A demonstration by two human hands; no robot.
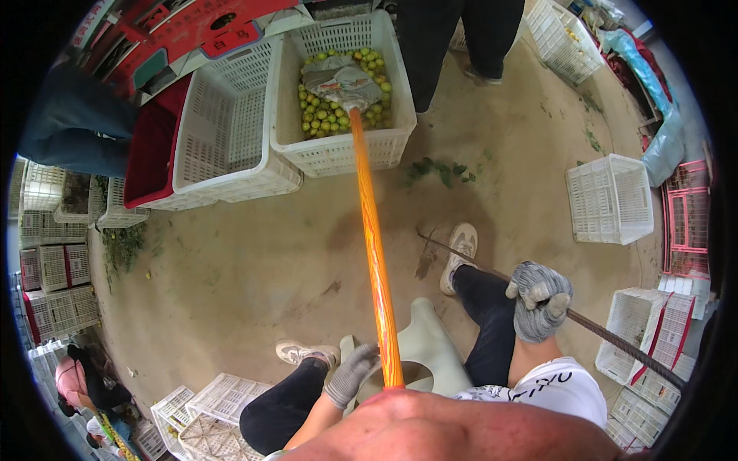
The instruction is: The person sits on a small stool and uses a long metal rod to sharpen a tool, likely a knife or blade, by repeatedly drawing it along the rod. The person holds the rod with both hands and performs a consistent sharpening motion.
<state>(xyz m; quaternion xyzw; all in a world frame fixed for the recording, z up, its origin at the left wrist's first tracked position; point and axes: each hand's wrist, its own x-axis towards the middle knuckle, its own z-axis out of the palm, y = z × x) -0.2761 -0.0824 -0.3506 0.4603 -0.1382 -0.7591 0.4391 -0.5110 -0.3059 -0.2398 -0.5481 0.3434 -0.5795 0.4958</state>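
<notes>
In a grey knit work glove, my right hand point(540, 300) is closed around a long dark metal rod point(621, 347). The rod slants across my right leg, and its thin bent far end lies near my right shoe. My left hand point(351, 374), gloved in grey too, is low beside a long orange-patterned pole point(371, 250). Its fingers look stretched out, with the tips hidden behind the pole; I see none wrapped over it. The pole runs forward to a grey, cloth-like head point(342, 82), which lies over green round fruit point(325, 119) in a white crate point(342, 156).
Beside the fruit crate stand a white crate point(223, 127) and a red-lined one point(156, 142). Two people's legs point(430, 46) point(73, 127) are at the far side. A pale plastic stool point(430, 342) is between my legs. Another white crate point(610, 200) sits right; leaves point(446, 171) litter the floor.
</notes>
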